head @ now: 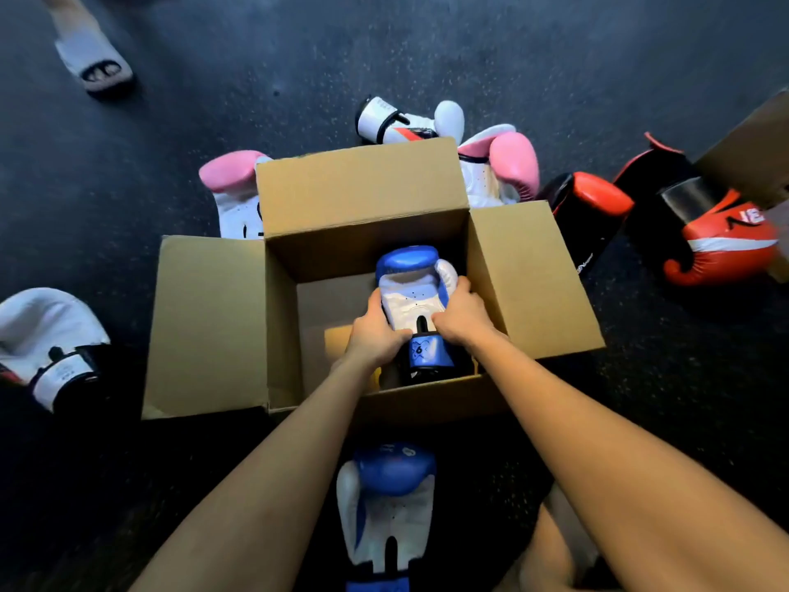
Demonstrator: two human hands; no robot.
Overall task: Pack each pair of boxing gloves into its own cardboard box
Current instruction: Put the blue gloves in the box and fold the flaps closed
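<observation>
dark floor | open box | hands grip blue glove inside

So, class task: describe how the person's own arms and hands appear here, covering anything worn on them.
Both forearms are bare, with no sleeves in view. The left hand and right hand wear no gloves, and no rings, watch or wristbands show.
</observation>
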